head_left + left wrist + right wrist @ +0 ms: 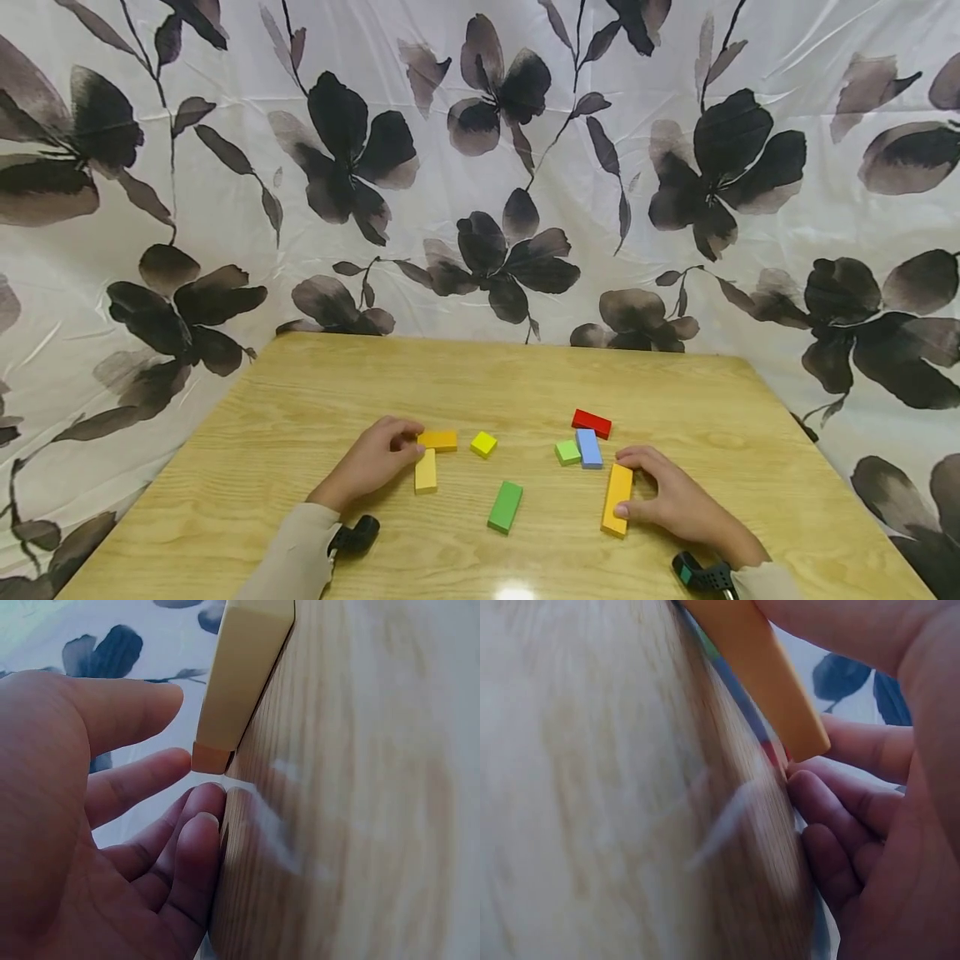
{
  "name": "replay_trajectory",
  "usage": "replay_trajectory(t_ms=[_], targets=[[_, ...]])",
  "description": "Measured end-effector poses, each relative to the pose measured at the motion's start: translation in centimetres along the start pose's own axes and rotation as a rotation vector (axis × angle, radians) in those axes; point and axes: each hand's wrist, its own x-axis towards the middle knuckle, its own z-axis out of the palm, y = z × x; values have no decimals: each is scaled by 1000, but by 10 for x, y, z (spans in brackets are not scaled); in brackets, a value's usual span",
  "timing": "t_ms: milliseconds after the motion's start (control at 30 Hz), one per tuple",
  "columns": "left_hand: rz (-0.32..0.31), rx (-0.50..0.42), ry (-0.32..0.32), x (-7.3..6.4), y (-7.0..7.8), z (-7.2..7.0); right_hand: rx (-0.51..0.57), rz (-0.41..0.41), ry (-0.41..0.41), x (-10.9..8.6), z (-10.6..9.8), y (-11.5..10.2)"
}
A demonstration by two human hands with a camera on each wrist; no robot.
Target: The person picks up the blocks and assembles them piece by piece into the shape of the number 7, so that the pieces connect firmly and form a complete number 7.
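Observation:
My left hand is at the left end of an orange block. In the left wrist view its index fingertip meets that block's end, while the thumb stays apart from the pale yellow block. That pale yellow block lies just in front of the orange one. On the right, my right hand holds a long yellow-orange block lengthwise, the thumb at its near end and the index finger at its far end. The right wrist view shows this block close to the tabletop, with the other fingers curled beside it.
Between the hands lie a green block and a small yellow block. A light green block, a blue block and a red block sit close together beyond the right hand. Floral cloth hangs behind the wooden table.

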Motion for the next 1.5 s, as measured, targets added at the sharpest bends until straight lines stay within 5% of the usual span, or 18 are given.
replay_trajectory(t_ms=[333, 1500], targets=[[3, 3, 8, 0, 4, 0, 124, 45, -57, 2, -4, -7], [-13, 6, 23, 0, 0, 2, 279, 77, 25, 7, 0, -5]])
